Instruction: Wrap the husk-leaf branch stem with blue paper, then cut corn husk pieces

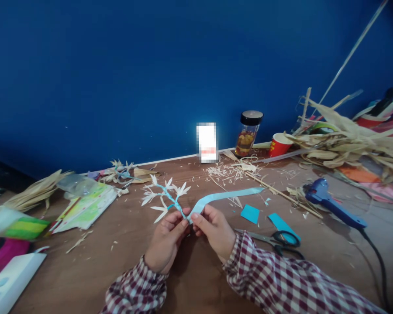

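Note:
Near the middle of the table, my left hand (166, 237) pinches the lower stem of a flower branch (170, 197). White pointed petals fan out from its tips, and light blue wrapping covers the stem. My right hand (214, 229) is closed on a light blue paper strip (227, 194), whose free end stretches away to the right. The strip's near end meets the base of the stem between my fingertips. Scissors (278, 241) with black handles lie beside my right sleeve, partly over a blue paper piece (283, 226). Another blue piece (249, 214) lies just beyond my right hand.
A blue glue gun (334, 203) with a black cord lies at right. Dried husks (350, 141), a red paper cup (280, 145) and a lidded jar (248, 135) stand along the back. Shavings litter the brown table (85, 266); a painted sheet (88, 207) lies left.

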A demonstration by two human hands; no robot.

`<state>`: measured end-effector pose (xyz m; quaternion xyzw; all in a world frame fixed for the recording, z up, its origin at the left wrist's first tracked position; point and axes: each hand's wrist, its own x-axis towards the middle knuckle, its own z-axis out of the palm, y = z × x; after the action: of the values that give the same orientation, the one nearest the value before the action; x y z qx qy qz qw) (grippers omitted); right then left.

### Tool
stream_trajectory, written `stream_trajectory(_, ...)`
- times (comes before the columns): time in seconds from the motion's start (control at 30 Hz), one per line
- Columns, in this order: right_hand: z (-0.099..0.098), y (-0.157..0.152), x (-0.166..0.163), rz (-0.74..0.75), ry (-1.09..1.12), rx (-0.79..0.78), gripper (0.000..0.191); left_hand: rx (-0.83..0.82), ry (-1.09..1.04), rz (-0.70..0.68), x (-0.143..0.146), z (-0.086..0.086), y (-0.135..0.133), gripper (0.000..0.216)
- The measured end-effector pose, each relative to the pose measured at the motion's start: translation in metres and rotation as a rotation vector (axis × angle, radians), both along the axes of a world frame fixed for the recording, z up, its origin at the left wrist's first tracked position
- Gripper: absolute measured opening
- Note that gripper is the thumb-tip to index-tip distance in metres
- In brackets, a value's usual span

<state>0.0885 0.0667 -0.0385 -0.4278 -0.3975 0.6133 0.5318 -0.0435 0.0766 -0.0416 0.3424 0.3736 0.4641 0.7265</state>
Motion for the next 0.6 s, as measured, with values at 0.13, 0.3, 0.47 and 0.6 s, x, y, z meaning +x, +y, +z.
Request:
stream_trajectory(0.13,-0.0018,-0.0013,-0.0026,0.015,0.047,-0.039,0.025,-0.032,-0.001,0.044,0.0003,-0.0015,0.0002,0.028)
stream_trajectory(0.3,-0.0013,-0.0023,-0.0028,0.070,0.171,-0.095,0.036,-0.033,-0.031,0.082,0.0018,-0.0013,0.0002,0.030)
stream_trajectory(0.47,-0.0063,0.0015,-0.0031,0.034,0.323,-0.164,0.035,-0.121,-0.063,0.127,0.0021,0.0019,0.0015,0.024)
stream_trajectory(0.6,-0.0069,0.0017,-0.0038,0.070,0.344,-0.201,0.033,-0.122,-0.041,0.158,0.0008,0.0005,0.0026,0.019)
